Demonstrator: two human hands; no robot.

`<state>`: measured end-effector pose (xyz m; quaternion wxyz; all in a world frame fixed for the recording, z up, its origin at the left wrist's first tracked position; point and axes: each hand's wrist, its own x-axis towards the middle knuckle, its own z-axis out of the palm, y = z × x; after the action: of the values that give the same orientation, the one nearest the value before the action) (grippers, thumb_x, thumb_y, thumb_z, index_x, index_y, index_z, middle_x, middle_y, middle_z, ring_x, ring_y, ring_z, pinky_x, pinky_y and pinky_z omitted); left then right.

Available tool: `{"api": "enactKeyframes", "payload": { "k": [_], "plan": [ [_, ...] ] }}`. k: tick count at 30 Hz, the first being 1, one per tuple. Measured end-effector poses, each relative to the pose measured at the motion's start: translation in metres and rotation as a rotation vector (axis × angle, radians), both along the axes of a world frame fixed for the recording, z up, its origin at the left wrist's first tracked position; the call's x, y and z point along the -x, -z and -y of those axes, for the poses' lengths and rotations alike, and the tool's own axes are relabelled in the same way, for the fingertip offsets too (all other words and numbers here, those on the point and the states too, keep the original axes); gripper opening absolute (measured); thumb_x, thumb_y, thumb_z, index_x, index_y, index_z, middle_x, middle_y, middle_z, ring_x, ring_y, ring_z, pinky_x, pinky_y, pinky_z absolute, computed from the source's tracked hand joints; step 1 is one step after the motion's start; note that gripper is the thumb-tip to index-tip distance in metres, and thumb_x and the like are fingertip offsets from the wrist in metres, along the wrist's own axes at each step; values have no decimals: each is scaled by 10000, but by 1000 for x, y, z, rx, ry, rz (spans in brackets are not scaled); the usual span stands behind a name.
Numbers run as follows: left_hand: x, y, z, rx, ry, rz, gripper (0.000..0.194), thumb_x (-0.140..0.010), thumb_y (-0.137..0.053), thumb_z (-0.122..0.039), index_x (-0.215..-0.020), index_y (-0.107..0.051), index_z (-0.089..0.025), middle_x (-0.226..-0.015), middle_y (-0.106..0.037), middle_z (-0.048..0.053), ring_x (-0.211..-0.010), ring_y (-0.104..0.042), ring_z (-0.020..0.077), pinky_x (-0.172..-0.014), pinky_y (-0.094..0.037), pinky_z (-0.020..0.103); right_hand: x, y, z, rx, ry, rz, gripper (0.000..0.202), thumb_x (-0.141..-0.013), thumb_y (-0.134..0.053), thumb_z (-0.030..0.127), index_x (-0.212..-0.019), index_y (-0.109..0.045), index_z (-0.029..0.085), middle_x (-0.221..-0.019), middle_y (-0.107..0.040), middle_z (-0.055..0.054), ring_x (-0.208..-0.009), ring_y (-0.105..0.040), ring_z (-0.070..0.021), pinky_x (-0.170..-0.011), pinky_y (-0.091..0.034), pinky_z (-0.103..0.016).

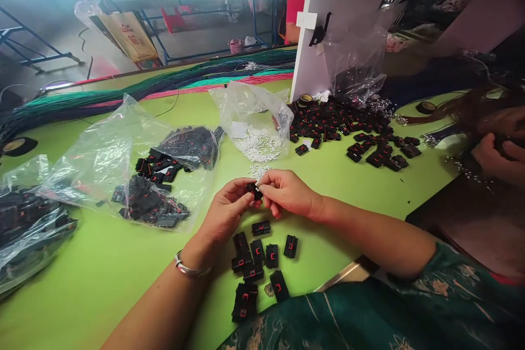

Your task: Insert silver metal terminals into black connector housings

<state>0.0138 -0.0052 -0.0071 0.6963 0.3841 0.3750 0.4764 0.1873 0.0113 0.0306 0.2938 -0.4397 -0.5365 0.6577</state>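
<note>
My left hand (pixel 229 205) is closed round a small black connector (pixel 255 191) above the green table. My right hand (pixel 287 192) meets it from the right, thumb and finger pinched at the connector by a tiny white piece; whether the fingers grip that piece is too small to tell. Several black connectors with red clips (pixel 257 251) lie on the table just below my hands. Beyond my fingertips, small white pieces (pixel 262 145) spill from an open clear bag (pixel 229 101).
Clear bags of black connectors (pixel 164 202) lie at the left, near a roll of black tape (pixel 18 145). A heap of connectors (pixel 328 120) sits by an upright white panel (pixel 305 60). Bundled wires (pixel 164 85) run along the back. Another person's hand (pixel 500 158) is at the right edge.
</note>
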Motion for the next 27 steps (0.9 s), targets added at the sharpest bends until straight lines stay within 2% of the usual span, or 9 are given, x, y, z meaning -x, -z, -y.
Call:
{"api": "enactKeyframes", "payload": {
  "k": [4, 10, 14, 17, 21, 22, 23, 25, 27],
  "plan": [
    [1, 5, 0, -53, 11, -95, 286, -734, -800, -268, -989, -695, -195, -830, -735, 28, -691, -676, 140, -709, -549, 277, -1, 4, -1, -69, -41, 102, 60, -848, -502, 164, -792, -499, 187, -532, -570, 81, -336, -491, -53, -335, -341, -147],
    [-3, 0, 0, -121, -1, -179, 274, -694, -824, -261, -901, -668, -172, -792, -726, 24, -652, -662, 138, -670, -543, 276, -5, 9, -7, -396, -54, 312, 102, -766, -541, 131, -689, -495, 180, -543, -507, 62, -477, -438, -63, -463, -316, -183],
    [-4, -6, 1, -130, 24, -216, 372, -716, -803, -301, -1027, -639, -178, -716, -689, 1, -600, -631, 130, -634, -517, 274, -6, 8, -10, -297, -82, 250, 111, -845, -495, 229, -747, -517, 180, -570, -505, 51, -517, -439, -86, -510, -342, -211],
    [1, -9, 0, -198, 54, -318, 364, -734, -780, -308, -1033, -613, -186, -638, -632, -30, -582, -597, 126, -599, -478, 253, -4, 11, -11, -337, -109, 235, 183, -866, -522, 306, -747, -544, 168, -616, -515, 33, -586, -454, -103, -560, -358, -228],
    [30, -16, -14, -467, 57, -744, 183, -778, -716, -336, -890, -682, -195, -814, -709, 41, -734, -631, 181, -699, -489, 296, -1, 18, -13, -368, -112, 343, 276, -904, -494, 339, -691, -543, 170, -593, -519, 23, -588, -453, -113, -568, -337, -236],
    [42, -18, -20, -542, -49, -915, 161, -818, -660, -341, -870, -702, -195, -846, -714, 62, -772, -634, 205, -742, -488, 322, -1, 18, -13, -382, -113, 401, 283, -909, -493, 326, -680, -546, 168, -600, -536, 16, -594, -463, -114, -576, -338, -237],
    [54, -19, -26, -587, -255, -1106, 197, -865, -584, -336, -865, -708, -182, -874, -711, 92, -820, -633, 235, -797, -484, 356, -1, 17, -11, -407, -136, 471, 275, -905, -503, 306, -677, -558, 163, -620, -563, 4, -606, -476, -115, -588, -338, -238],
    [77, -17, -39, -585, -464, -1482, 299, -911, -460, -270, -978, -703, -109, -1046, -690, 191, -1031, -602, 317, -960, -426, 449, 1, 14, -6, -487, -285, 617, 241, -895, -532, 286, -710, -609, 153, -695, -633, -29, -633, -499, -121, -603, -330, -243],
    [92, -11, -49, -617, -410, -1669, 376, -908, -398, -199, -1152, -649, -61, -1204, -639, 228, -1182, -534, 341, -1035, -378, 467, 4, 8, 2, -579, -521, 726, 250, -905, -534, 320, -777, -665, 150, -759, -678, -60, -640, -504, -131, -595, -302, -254]
  ]
}}
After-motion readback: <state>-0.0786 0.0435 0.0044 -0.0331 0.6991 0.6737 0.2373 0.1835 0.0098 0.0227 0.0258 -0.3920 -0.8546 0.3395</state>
